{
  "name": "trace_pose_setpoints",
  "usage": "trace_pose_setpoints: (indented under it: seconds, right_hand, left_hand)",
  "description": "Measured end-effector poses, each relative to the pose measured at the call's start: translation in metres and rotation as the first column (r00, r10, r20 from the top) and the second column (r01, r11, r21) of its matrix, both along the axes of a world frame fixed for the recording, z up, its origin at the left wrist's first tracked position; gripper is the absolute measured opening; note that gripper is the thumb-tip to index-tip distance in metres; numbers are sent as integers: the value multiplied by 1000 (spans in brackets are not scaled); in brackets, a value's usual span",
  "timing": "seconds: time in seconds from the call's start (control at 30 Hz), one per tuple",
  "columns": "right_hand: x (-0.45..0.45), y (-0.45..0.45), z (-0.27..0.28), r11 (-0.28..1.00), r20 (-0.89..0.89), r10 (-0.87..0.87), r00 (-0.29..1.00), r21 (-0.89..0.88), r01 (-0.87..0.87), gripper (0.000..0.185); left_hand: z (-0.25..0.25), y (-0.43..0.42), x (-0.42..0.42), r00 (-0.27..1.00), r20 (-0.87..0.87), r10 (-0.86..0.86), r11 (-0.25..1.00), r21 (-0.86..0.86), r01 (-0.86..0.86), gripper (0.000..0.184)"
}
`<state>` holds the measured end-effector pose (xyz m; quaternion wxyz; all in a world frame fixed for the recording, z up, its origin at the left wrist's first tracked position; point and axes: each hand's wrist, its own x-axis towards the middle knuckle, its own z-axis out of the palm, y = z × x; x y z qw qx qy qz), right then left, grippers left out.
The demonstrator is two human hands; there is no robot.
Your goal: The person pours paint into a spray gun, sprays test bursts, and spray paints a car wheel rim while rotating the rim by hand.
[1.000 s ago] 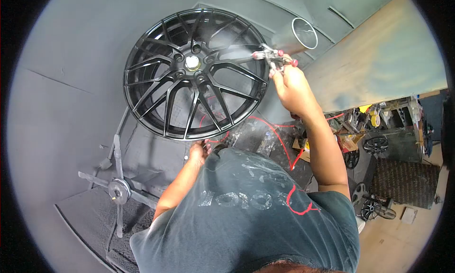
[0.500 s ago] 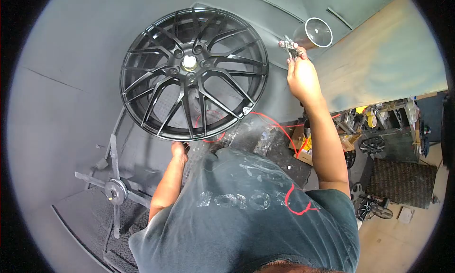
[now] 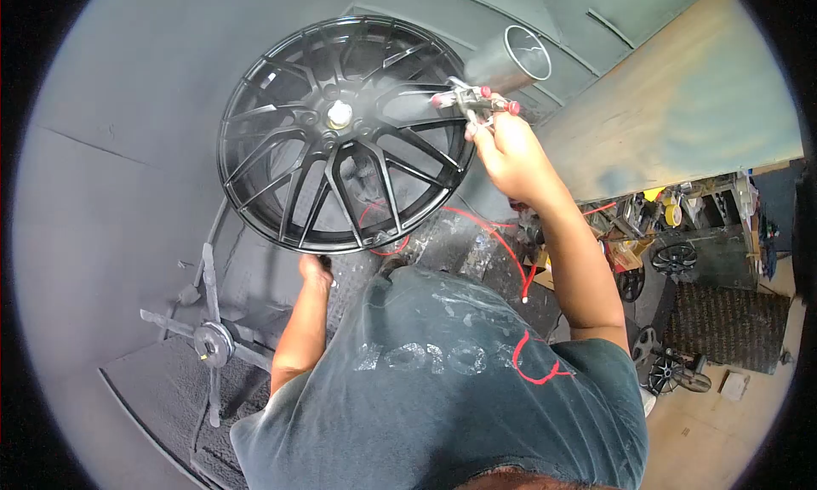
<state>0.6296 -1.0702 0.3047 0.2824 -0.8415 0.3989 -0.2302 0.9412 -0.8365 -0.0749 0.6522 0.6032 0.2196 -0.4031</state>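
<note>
My right hand (image 3: 515, 150) is wrapped round a spray gun (image 3: 477, 103) with red knobs and a clear, round-mouthed cup (image 3: 511, 60). Pale mist spreads from the nozzle over the right-hand spokes of a black alloy wheel (image 3: 328, 209). The wheel faces up, with a whitish piece (image 3: 339, 115) at its hub. At the wheel's lower edge is my left hand (image 3: 316, 270); its fingers are mostly hidden beneath the rim, so their grip cannot be made out.
A red hose (image 3: 498, 233) runs below the wheel. To the lower left stands a cross-armed stand (image 3: 213, 344). A stained panel (image 3: 681, 107) slopes at upper right, beyond which lie shelves with supplies (image 3: 672, 213) and other wheels (image 3: 668, 373). Grey walls (image 3: 111, 192) enclose the left side.
My right hand has brought the spray gun left, over the wheel's edge, and mist now shows. The wheel has turned, its spokes lying at different angles. My left hand stays near the lower rim.
</note>
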Motion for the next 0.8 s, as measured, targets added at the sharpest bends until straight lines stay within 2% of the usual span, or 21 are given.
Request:
trace_pose_setpoints:
  seconds: [0.03,0.1,0.13,0.17,0.23,0.37,0.43,0.5,0.57,0.6,0.63,0.7,0.73,0.77,0.8]
  right_hand:
    - [-1,-7,-7,985,-86,-56,995,-169,40,23]
    - [-8,-19,-14,969,-139,-118,983,-231,84,20]
    - [-10,-23,-17,915,-58,-131,990,-390,98,22]
    - [-15,-29,-27,894,-11,-194,981,-414,173,23]
    - [-21,-35,-27,867,-74,-303,950,-436,242,23]
    - [-14,-36,-21,881,-61,-305,950,-398,257,23]
    - [-6,-26,-17,926,-145,-205,968,-350,143,23]
    - [-1,-18,-20,932,-111,-146,983,-349,99,23]
    - [4,0,-4,995,55,37,998,-95,-32,25]
    - [6,6,4,995,65,90,994,-37,-88,24]
    - [7,6,3,996,65,89,994,-37,-87,24]
    - [7,3,-1,997,23,70,997,18,-70,24]
    - [4,-6,-11,989,14,88,996,-123,-86,24]
    - [1,-9,-11,988,11,88,996,-124,-86,24]
    - [-1,-12,-11,985,-57,-4,998,-172,-6,24]
  left_hand:
    - [-6,0,-8,1000,-17,-14,999,31,15,19]
    - [-12,8,-30,983,-103,-152,988,15,154,24]
    - [-2,5,-46,977,-140,-160,986,-62,153,24]
    - [9,4,-55,958,-210,-197,980,-31,195,24]
    - [4,4,-62,916,-287,-281,960,-75,271,23]
    - [-4,8,-51,915,-211,-343,939,-84,333,20]
    - [-8,9,-38,927,-130,-352,935,-8,354,20]
    - [-14,12,-24,932,-109,-345,938,4,347,22]
    - [-10,12,-12,939,-79,-334,939,64,339,23]
    - [-9,12,-5,935,-54,-352,933,57,354,23]
    - [-5,12,1,942,-42,-333,935,116,335,23]
    - [-5,13,16,946,5,-325,940,112,322,23]
    - [-4,12,21,938,67,-339,938,99,332,30]
    - [-5,9,25,957,77,-280,953,141,268,28]
    - [-5,6,30,970,62,-234,968,104,227,28]
